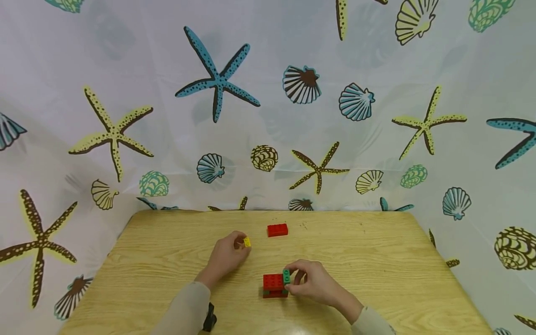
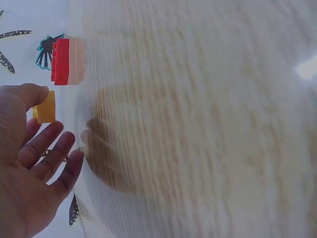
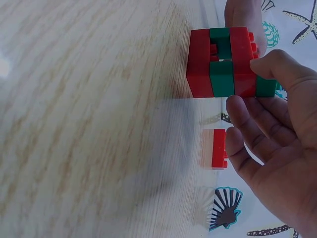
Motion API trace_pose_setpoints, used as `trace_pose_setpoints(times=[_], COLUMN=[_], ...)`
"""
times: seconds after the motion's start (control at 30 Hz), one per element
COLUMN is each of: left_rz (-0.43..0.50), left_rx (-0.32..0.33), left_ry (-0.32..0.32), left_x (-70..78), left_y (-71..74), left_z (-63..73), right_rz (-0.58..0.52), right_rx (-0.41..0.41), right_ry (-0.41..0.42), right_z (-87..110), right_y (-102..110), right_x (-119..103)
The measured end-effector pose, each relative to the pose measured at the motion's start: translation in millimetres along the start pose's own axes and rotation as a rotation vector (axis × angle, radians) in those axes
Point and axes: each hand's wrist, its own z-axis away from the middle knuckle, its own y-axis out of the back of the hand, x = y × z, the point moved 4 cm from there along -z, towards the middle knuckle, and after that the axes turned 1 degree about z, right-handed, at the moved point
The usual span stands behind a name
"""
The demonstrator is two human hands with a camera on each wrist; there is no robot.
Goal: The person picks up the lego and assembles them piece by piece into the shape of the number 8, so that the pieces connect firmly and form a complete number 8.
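Observation:
My left hand (image 1: 228, 255) pinches a small yellow brick (image 1: 247, 242) between thumb and index finger, above the table. In the left wrist view, the other fingers spread away from that yellow brick (image 2: 46, 107). On the table stands a stack with a red upper brick (image 1: 273, 282), a red lower brick (image 3: 199, 64) and green bricks (image 3: 222, 79) between them, a gap showing in the middle. My right hand (image 1: 316, 281) pinches another green brick (image 1: 286, 277) at the right end of the stack's top. Fingers partly hide it in the right wrist view.
A loose red brick (image 1: 278, 230) lies farther back on the wooden table (image 1: 356, 246). Behind and beside the table hangs a white curtain (image 1: 259, 125) with starfish and shells. A black band (image 1: 210, 318) shows by the left sleeve (image 1: 186, 307).

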Motion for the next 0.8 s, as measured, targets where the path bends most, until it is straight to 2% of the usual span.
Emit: trace_pose_setpoints(times=[0.43, 0.8], left_rz=[0.108, 0.146], left_rx=[-0.017, -0.024], left_ry=[-0.037, -0.118], left_x=[5.2, 24.1], left_y=[2.4, 3.5], left_z=[12.5, 30.2], right_rz=[0.002, 0.015], right_rx=[-0.001, 0.006], right_ry=[0.013, 0.04], right_z=[-0.1, 0.3], right_y=[-0.6, -1.9], right_x=[1.2, -2.2])
